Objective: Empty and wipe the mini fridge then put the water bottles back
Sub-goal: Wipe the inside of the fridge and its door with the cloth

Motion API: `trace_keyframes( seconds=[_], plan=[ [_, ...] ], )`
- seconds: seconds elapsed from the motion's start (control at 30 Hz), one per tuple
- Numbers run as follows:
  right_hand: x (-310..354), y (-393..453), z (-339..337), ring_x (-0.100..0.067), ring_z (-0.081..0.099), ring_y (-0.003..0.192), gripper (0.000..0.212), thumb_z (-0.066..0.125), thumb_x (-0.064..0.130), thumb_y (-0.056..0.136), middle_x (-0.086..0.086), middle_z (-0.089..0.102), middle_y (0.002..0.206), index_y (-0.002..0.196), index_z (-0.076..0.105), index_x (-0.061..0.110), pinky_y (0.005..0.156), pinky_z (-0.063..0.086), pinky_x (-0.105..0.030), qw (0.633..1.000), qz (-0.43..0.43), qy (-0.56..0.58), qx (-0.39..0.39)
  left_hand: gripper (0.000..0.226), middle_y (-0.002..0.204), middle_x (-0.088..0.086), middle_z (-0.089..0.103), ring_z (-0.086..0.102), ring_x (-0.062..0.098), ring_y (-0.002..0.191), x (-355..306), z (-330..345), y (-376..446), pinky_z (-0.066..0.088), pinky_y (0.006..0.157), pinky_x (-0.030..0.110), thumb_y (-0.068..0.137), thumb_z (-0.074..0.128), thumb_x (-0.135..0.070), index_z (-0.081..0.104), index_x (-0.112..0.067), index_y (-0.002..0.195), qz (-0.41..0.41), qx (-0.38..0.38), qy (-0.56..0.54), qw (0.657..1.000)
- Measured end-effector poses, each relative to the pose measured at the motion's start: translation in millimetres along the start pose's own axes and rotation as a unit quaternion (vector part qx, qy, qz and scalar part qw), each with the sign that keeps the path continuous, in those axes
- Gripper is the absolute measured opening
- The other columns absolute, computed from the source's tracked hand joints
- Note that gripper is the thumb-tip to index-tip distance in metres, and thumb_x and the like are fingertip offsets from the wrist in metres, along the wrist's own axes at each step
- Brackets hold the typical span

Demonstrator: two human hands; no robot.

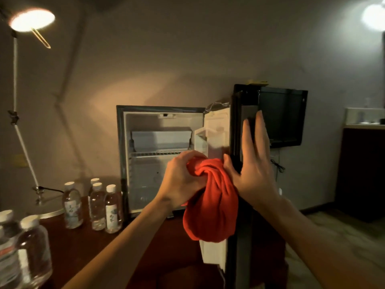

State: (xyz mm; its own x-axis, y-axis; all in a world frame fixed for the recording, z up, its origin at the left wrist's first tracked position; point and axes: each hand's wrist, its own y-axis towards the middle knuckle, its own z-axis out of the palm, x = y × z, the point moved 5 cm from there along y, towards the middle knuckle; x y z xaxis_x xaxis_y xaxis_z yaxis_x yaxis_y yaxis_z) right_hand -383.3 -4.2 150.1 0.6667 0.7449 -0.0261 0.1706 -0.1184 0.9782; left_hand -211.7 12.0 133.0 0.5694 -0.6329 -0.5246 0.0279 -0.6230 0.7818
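Left hand (181, 180) clenches the bunched red cloth (210, 205) at center frame; right hand (253, 167) flat, fingers (260, 130) straight, beside the cloth. Behind, the mini fridge (160, 159) stands open. Water bottles (98, 205) wait on the desk (87, 243), lower left.

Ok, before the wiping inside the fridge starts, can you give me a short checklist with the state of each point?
1. Fridge door open: ok.
2. Shelves visibly emptied: ok; the bottom corners are too dark to tell.
3. Water bottles out, standing on the table: ok.
4. Red cloth in the left hand: ok, but bunched up, not flat.
5. Right hand open beside the door; steadying it: cannot tell.
6. Cloth damp: cannot tell.
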Motion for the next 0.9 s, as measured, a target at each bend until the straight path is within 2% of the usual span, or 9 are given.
trace_keyframes(
  seconds=[0.13,0.23,0.33,0.43,0.5,0.6,0.73,0.8,0.9],
  plan=[
    [-23.5,-30.7,-12.8,-0.039,0.014,0.147,0.059,0.05,0.028,0.1,-0.031,0.016,0.155,0.142,0.035,-0.011,0.115,0.028,-0.053,0.994,-0.048,-0.094,-0.008,0.034,0.084,-0.007,0.071,0.067,0.003,0.08,-9.1,24.8,-2.2,0.052,0.075,0.02,0.054,0.078,-0.023,0.073,-0.024,0.088,0.015,0.018,-0.028,0.999],
    [-41.7,-50.8,-17.2,-0.038,0.015,0.147,0.064,0.048,0.035,0.101,-0.027,0.014,0.156,0.144,0.03,-0.009,0.113,0.031,-0.056,0.992,-0.05,-0.113,0.016,0.034,0.083,-0.008,0.071,0.065,-0.003,0.078,-8.8,36.3,2.4,0.047,0.074,0.014,0.054,0.076,-0.019,0.074,-0.023,0.088,0.017,0.013,-0.04,0.999],
    [-51.4,-66.4,-21.7,-0.038,0.016,0.147,0.07,0.048,0.042,0.099,-0.027,0.014,0.156,0.145,0.029,-0.007,0.111,0.033,-0.057,0.99,-0.03,-0.134,0.038,0.034,0.081,-0.009,0.072,0.065,-0.003,0.076,-2.0,46.7,7.9,0.049,0.072,0.016,0.052,0.074,-0.03,0.072,-0.027,0.085,0.0,0.019,-0.051,0.999],
    [-58.2,-73.6,-27.3,-0.034,0.014,0.148,0.081,0.033,0.056,0.1,-0.025,0.012,0.158,0.148,0.023,-0.009,0.113,0.03,-0.055,0.989,0.02,-0.138,0.057,0.031,0.081,-0.009,0.071,0.064,-0.003,0.075,3.5,61.1,9.8,0.049,0.071,0.015,0.053,0.073,-0.028,0.071,-0.03,0.084,0.0,0.03,-0.04,0.999],
    [-64.3,-72.0,-32.4,-0.028,0.012,0.149,0.083,0.032,0.058,0.099,-0.021,0.01,0.16,0.15,0.017,-0.005,0.116,0.028,-0.05,0.987,0.048,-0.14,0.063,0.033,0.082,-0.009,0.071,0.064,-0.002,0.076,6.2,68.9,9.1,0.048,0.07,0.013,0.053,0.07,-0.029,0.072,-0.029,0.085,0.002,0.035,-0.035,0.999],
    [-81.9,-69.0,-39.5,-0.023,0.009,0.15,0.082,0.037,0.054,0.096,-0.015,0.007,0.162,0.153,0.012,0.001,0.117,0.025,-0.043,0.98,0.087,-0.161,0.076,0.036,0.086,-0.008,0.07,0.064,0.0,0.08,14.9,83.5,9.1,0.048,0.071,0.012,0.053,0.069,-0.026,0.073,-0.026,0.089,0.005,0.056,-0.035,0.998],
    [-106.0,-72.0,-42.6,-0.026,0.005,0.15,0.083,0.05,0.042,0.093,-0.015,0.0,0.162,0.153,0.011,0.001,0.115,0.026,-0.04,0.966,0.12,-0.208,0.095,0.034,0.087,-0.008,0.071,0.064,-0.001,0.08,26.4,98.5,7.3,0.047,0.07,0.01,0.058,0.076,-0.018,0.073,-0.023,0.091,0.003,0.071,-0.035,0.997],
    [-123.2,-74.5,-39.4,-0.031,-0.001,0.149,0.087,0.056,0.041,0.091,-0.018,-0.008,0.161,0.153,0.01,-0.001,0.115,0.026,-0.043,0.95,0.139,-0.251,0.126,0.034,0.085,-0.01,0.07,0.064,-0.001,0.08,29.5,104.1,9.6,0.046,0.07,0.009,0.057,0.074,-0.023,0.073,-0.024,0.091,0.002,0.071,-0.029,0.997],
    [-151.4,-80.4,-34.8,-0.034,-0.012,0.148,0.09,0.054,0.043,0.092,-0.021,-0.018,0.159,0.152,0.006,-0.003,0.12,0.015,-0.045,0.921,0.178,-0.297,0.176,0.038,0.085,-0.011,0.069,0.063,0.0,0.078,34.0,113.0,16.4,0.048,0.07,0.012,0.054,0.071,-0.031,0.073,-0.026,0.092,0.002,0.077,-0.022,0.997]
  ],
)
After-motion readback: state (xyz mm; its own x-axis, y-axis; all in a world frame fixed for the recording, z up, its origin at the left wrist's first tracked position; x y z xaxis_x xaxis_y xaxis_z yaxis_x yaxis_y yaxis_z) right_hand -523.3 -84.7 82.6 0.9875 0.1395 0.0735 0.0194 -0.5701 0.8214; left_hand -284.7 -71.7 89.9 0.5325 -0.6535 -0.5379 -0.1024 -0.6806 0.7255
